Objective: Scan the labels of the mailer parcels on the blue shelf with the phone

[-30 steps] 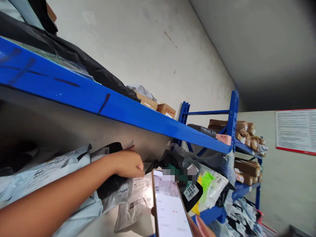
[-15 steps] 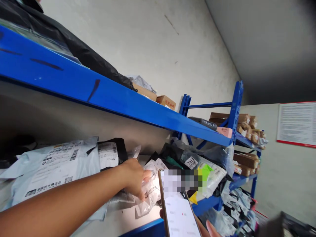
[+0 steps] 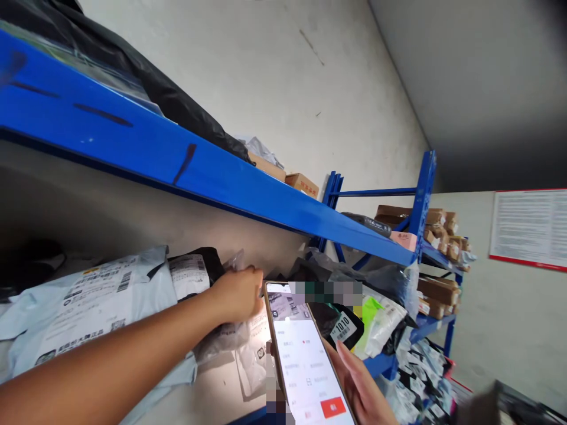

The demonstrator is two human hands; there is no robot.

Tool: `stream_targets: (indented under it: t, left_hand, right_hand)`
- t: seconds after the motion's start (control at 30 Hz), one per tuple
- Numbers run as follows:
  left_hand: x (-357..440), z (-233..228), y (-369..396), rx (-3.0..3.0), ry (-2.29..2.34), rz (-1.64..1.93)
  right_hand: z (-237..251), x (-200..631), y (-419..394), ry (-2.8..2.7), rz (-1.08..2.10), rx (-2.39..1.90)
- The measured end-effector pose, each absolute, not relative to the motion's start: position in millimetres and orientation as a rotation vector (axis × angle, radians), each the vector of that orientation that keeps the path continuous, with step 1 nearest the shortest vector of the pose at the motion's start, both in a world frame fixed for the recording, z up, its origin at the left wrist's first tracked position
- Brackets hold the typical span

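My left hand (image 3: 237, 293) reaches into the middle shelf and pinches a clear-grey plastic parcel (image 3: 228, 336) that lies among the mail bags. My right hand (image 3: 361, 386) holds a smartphone (image 3: 305, 360) upright at the shelf's front edge, screen lit and facing me, with a red button low on the display. Just right of the phone lies a black parcel with a "1010" label (image 3: 343, 326). A large pale blue mail bag (image 3: 93, 304) and a black bag with a white label (image 3: 192, 273) lie to the left of my hand.
A blue steel shelf beam (image 3: 212, 183) runs overhead, with black bags and cardboard boxes (image 3: 302, 184) on top. Green and white parcels (image 3: 381, 321) crowd the shelf's right end. A second blue rack (image 3: 436, 260) holds brown boxes. A red-framed notice (image 3: 529, 229) hangs on the right wall.
The phone rose and moved left, close to my left hand, and now shows a screen with a red button. My left hand lifted slightly, still on the grey parcel.
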State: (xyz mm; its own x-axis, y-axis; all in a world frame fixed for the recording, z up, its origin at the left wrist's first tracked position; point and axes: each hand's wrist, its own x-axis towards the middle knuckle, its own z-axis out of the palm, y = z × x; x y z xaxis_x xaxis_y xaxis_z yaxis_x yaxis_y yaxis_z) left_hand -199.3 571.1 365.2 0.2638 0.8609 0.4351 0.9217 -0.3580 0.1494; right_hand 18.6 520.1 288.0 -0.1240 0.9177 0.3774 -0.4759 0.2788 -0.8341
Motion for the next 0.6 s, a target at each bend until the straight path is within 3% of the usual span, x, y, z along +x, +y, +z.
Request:
stream_targets:
  t: [0.23,0.6]
  left_hand:
    - [-229.1,394.9,576.2,-2.536,-1.893,-0.667]
    - [-242.4,402.2,576.7,-2.749,-1.867,-0.548]
  right_hand:
    - [315.7,-17.0,515.3,-1.329,1.875,-0.452]
    - [322.6,-28.0,521.4,-1.442,2.013,-0.348]
